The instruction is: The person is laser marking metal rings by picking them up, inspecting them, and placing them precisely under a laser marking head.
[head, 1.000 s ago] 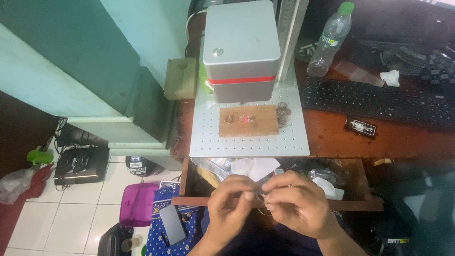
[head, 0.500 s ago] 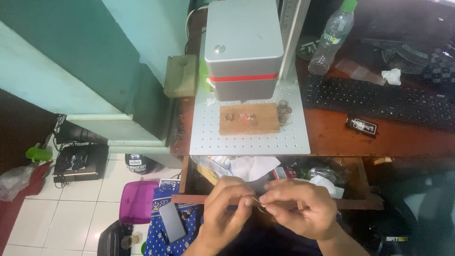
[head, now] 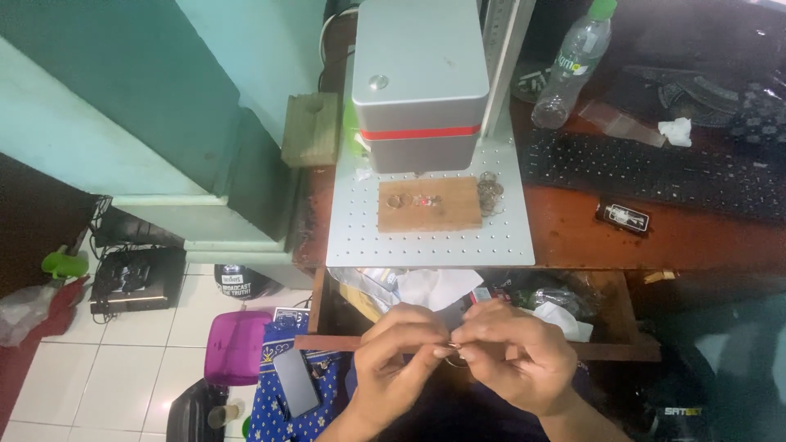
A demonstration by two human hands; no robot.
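My left hand (head: 401, 360) and my right hand (head: 516, 356) meet in front of me, below the desk edge, fingertips pinched together on a small metal ring (head: 452, 350). Above them an open drawer (head: 606, 348) holds papers and plastic. On the desk a grey box-shaped machine (head: 419, 82) with a red stripe stands over a white perforated plate (head: 352, 237). A wooden block (head: 430, 205) lies on that plate with a ring (head: 395, 200) on it, and several loose rings (head: 490, 190) sit by its right end.
A black keyboard (head: 655, 172), a clear plastic bottle (head: 573, 61) with a green cap and a small black device (head: 622, 217) lie on the brown desk at right. A phone (head: 296, 381) rests on blue cloth at my left; a purple box (head: 239, 348) stands on the tiled floor.
Both hands have stayed together on the small ring and shifted slightly lower and to the right. The camera view has tilted a little; nothing on the desk has moved.
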